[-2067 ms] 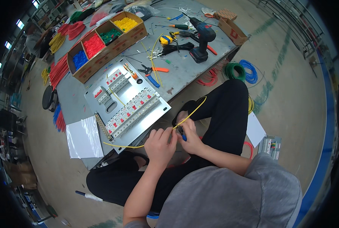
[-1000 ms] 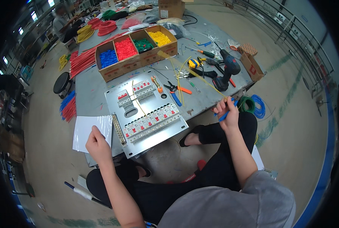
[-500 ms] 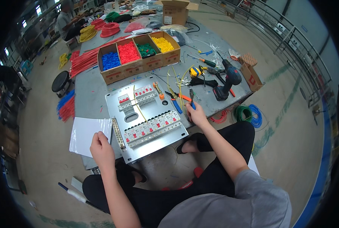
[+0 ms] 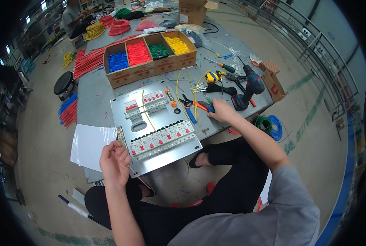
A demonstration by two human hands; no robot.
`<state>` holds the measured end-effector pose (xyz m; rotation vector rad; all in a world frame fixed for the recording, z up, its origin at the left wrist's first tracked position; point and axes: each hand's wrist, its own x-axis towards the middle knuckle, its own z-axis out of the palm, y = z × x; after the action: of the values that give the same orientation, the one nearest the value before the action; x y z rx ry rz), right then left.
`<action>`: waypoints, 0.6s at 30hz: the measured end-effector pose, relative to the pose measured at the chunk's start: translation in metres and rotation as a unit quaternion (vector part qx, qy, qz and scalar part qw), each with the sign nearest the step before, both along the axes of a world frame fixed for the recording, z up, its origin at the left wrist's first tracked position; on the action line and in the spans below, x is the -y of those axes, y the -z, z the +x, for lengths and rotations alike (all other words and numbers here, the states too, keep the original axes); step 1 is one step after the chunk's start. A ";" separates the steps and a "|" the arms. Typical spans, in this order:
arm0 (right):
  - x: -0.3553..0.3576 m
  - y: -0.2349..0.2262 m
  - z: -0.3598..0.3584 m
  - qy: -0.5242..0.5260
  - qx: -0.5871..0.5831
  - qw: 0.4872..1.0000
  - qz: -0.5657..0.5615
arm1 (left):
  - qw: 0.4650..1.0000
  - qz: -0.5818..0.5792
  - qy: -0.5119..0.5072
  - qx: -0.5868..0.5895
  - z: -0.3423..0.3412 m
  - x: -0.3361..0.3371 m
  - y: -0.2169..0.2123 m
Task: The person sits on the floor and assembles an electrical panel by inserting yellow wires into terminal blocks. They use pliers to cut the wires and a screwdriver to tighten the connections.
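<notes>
– curled over a blue-handled tool (image 4: 210,108), the right hand (image 4: 223,110) is down by the tabletop (image 4: 93,115), to the right of the metal plate (image 4: 156,165). half a second ago it has that tool tip-up in the air.

– so is it pinching the tool or letting go?

– cannot tell. the fingers are on the handles, but the hand hides most of the contact. the tool is just beside the wire stripper (image 4: 190,115), by its orange handle.

– and the left hand (image 4: 115,160)?

– near left, over the right edge of the white sheet (image 4: 92,147), close to the terminal bar (image 4: 120,137). it goes from a tight fist to loosely bent fingers. a thin pale strand (image 4: 139,177) now shows on its right, slanting down; whether the fingers pinch it, i cannot tell.

– has the plate shifted?

– not that i can see. it lies at the near side of the table, a yellow wire (image 4: 149,115) bowed across it, with loose yellow wires (image 4: 195,98) to its right.

– what does the change mean for the work?

– my reading: the blue-handled tool is out of use for now, and neither hand is on the breakers (image 4: 162,141).
</notes>
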<state>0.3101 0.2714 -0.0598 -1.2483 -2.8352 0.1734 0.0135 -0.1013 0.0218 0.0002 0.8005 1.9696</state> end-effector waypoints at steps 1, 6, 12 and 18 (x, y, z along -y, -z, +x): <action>0.002 -0.005 -0.005 -0.026 0.011 0.999 0.046 | 0.999 0.020 0.013 0.023 0.003 -0.006 0.003; 0.077 -0.090 -0.069 -0.110 -0.121 0.966 -0.201 | 0.992 0.055 -0.025 0.109 0.039 -0.036 0.009; 0.170 -0.103 -0.103 -0.239 -0.110 0.835 -0.483 | 0.982 0.157 -0.086 0.068 0.051 -0.069 0.016; 0.073 -0.097 -0.134 -0.224 -0.138 0.901 -0.344 | 0.909 -0.128 -0.096 -0.386 0.000 -0.120 -0.009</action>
<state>0.1758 0.1983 0.0372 -0.4940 -2.8138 1.3398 0.0132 0.0187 0.0303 0.5988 1.6177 2.0282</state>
